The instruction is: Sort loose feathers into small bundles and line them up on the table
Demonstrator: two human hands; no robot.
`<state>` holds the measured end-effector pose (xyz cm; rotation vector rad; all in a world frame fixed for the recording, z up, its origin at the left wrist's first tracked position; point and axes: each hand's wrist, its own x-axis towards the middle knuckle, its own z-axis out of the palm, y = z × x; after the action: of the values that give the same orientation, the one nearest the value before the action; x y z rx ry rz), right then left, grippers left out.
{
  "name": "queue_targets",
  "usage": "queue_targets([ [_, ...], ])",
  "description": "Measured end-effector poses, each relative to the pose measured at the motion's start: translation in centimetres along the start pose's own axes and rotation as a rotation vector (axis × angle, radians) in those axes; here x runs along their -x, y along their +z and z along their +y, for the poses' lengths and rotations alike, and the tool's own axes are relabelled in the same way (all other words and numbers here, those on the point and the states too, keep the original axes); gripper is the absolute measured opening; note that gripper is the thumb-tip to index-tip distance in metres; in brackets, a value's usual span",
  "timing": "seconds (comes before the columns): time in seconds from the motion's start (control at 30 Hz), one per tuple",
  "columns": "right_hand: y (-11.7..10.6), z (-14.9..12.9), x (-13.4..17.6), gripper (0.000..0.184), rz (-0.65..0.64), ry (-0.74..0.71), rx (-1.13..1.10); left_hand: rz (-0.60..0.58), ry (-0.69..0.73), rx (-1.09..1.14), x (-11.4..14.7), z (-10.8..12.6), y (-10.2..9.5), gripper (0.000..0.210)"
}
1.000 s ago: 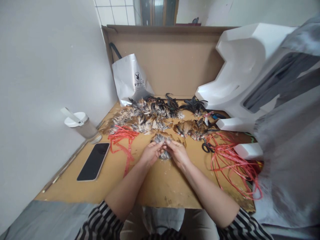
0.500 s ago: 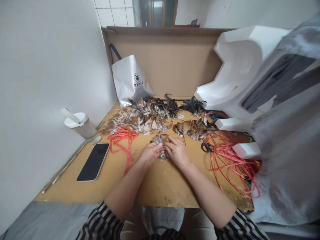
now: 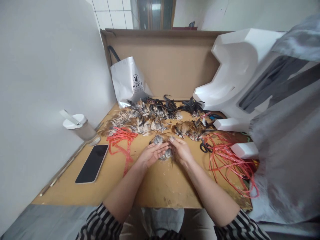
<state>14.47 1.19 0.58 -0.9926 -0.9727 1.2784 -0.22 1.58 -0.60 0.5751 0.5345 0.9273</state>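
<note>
A small bundle of grey and brown feathers (image 3: 166, 154) lies on the table between my hands. My left hand (image 3: 152, 154) is at its left side, palm turned up, fingers stretched out and thumb apart, touching the feathers. On the right, my right hand (image 3: 182, 150) has its thumb and fingers closed on some brown feathers, though its fingertips are partly hidden. Just beyond are a long pile of brown, white and black feathers (image 3: 147, 116) and a smaller feather clump (image 3: 191, 128). Black-handled scissors (image 3: 206, 146) lie to the right of my right hand.
Red plastic strips (image 3: 122, 135) lie at left and a larger tangle of red strips (image 3: 230, 163) at right. A phone (image 3: 92, 163) and a lidded cup (image 3: 83, 128) stand left. Behind are a silver bag (image 3: 128, 81), a cardboard panel (image 3: 170, 63) and white foam (image 3: 235, 66).
My hands have moved slightly apart, the right one shifting right. The left fingers have straightened out from a closer grip. The camera view has shifted a little.
</note>
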Motion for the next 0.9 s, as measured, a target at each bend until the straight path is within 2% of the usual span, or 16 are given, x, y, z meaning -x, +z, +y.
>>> queue_targets([
  [0.1, 0.6, -0.5, 0.4, 0.016, -0.037, 0.163, -0.329, -0.015, 0.008, -0.019, 0.0, -0.2, 0.3, 0.020],
  [0.23, 1.6, -0.5, 1.0, 0.013, -0.112, 0.236, -0.457, -0.032, 0.016, -0.025, 0.0, -0.5, 0.5, 0.024],
  [0.47, 2.5, 0.5, 1.4, 0.015, -0.075, 0.255, -0.459, 0.034, 0.058, -0.025, -0.1, -0.7, 0.6, 0.023],
  [0.6, 2.9, 1.0, 1.5, 0.015, -0.018, 0.215, -0.431, 0.093, 0.105, -0.058, -0.3, -1.0, 0.5, 0.022],
  [0.9, 3.4, 1.5, 1.7, 0.017, 0.047, 0.141, -0.384, 0.126, 0.140, -0.105, -0.3, -1.2, 0.5, 0.020],
])
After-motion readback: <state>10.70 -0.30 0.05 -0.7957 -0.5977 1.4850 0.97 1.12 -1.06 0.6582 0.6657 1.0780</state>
